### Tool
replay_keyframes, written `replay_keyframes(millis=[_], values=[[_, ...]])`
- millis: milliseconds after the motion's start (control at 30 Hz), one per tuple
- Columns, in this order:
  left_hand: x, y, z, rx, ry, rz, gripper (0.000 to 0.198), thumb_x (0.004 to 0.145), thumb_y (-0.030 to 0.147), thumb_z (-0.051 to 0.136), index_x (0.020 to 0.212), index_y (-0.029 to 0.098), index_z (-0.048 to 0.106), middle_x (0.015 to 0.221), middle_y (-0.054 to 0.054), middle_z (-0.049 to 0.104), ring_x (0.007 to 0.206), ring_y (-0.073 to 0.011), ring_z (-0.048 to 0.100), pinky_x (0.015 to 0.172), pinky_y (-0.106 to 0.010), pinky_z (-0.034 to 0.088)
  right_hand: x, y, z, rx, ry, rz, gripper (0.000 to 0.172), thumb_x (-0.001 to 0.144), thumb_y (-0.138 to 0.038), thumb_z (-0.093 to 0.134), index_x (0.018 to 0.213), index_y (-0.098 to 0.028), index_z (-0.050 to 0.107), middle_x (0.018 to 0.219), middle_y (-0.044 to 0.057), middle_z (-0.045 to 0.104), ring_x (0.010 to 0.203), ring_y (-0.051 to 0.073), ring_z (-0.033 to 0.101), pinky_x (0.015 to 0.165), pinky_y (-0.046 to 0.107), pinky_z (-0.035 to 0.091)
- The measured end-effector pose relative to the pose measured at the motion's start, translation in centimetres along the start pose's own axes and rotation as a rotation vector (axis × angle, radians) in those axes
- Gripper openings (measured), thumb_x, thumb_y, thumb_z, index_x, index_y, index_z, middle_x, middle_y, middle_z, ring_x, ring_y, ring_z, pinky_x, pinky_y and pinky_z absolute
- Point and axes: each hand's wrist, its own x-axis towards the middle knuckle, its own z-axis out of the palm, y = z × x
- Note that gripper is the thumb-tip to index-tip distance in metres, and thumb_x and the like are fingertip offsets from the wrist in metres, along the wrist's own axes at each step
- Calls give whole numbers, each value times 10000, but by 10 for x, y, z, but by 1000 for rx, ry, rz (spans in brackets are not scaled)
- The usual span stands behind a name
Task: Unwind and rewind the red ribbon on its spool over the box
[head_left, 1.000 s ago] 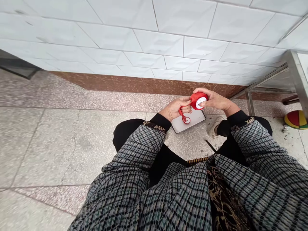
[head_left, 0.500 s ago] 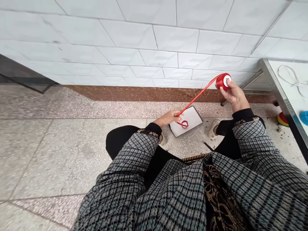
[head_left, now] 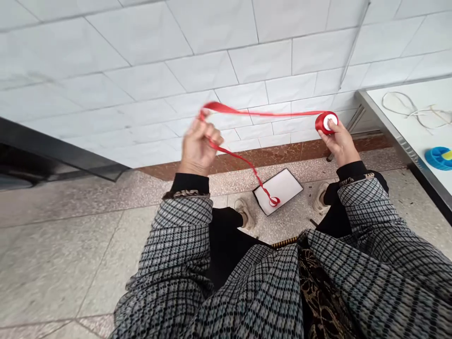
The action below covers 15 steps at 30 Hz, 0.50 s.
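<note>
My right hand (head_left: pixel 339 142) grips a spool of red ribbon (head_left: pixel 322 123) by its white core, thumb on the near end. From the spool a red ribbon (head_left: pixel 268 114) stretches left to my left hand (head_left: pixel 201 143), whose fingers are closed on it. Below that hand the loose length hangs in a wavy line. It runs down to a small coil lying in a shallow box (head_left: pixel 287 181) with a white inside and dark rim, on the floor between my feet.
On the right stands a metal-edged table (head_left: pixel 399 127) with a white cord (head_left: pixel 411 113) and a blue round item (head_left: pixel 438 157) on it. A tiled wall (head_left: pixel 197 61) rises in front. A dark panel (head_left: pixel 63 160) borders the left side.
My left hand has moved up and left, away from the box, drawing the ribbon out wide from the spool. The right hand has barely moved. My view has shifted somewhat to the right.
</note>
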Motion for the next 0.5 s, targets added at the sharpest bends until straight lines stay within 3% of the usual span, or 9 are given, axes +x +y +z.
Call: replay_keyframes(millis=[100,167,233,300,333,367,433,500], values=[[21,55,15,-170,131,131,342,1229,177,379,1084,265,675,622,70,314,566,-117,297,581,-211,395,-20,-1,13,-3,-135,63,461,743,-246,1020,1101,-271,730,1060,6,825,904,196,822,657,240,724],[32,75,18,-180,173,120,460,1224,119,248,1015,241,639,614,67,304,563,-114,246,567,-191,372,-30,-2,20,-15,-249,92,534,676,-287,1076,1098,-265,749,1053,13,825,879,203,813,629,248,717],[46,83,13,-37,147,116,458,1204,96,227,954,223,589,611,74,286,540,-110,162,526,-200,298,-38,-4,24,-15,-340,94,607,637,-346,1115,1128,-261,769,1060,23,820,866,201,802,630,259,717],[61,80,1,346,80,134,415,1183,90,249,904,228,523,604,81,240,523,-116,77,513,-233,208,-41,-6,26,-18,-401,83,666,629,-401,1130,1179,-258,783,1086,38,817,868,202,795,647,273,722],[67,75,-7,681,44,105,394,1174,93,262,881,239,482,588,85,221,512,-117,86,533,-236,215,-42,-6,26,-29,-424,79,687,630,-419,1133,1200,-257,785,1098,45,817,868,204,793,652,281,724],[72,68,-15,835,17,33,340,1147,106,391,850,242,484,553,90,249,497,-109,138,547,-247,232,-43,-7,26,-46,-442,80,703,630,-429,1134,1216,-257,785,1105,48,815,862,203,790,652,286,726],[76,49,-30,1055,-33,-40,240,1014,157,716,841,225,564,532,83,397,552,-118,361,639,-264,390,-44,-5,27,-85,-468,98,732,620,-427,1144,1234,-259,784,1095,42,810,832,193,783,641,287,727],[73,23,-37,1285,-96,-77,255,811,140,891,913,190,662,611,35,573,781,-206,614,858,-356,536,-45,-2,30,-120,-494,137,749,611,-414,1155,1241,-256,782,1078,32,803,806,181,777,626,280,729]])
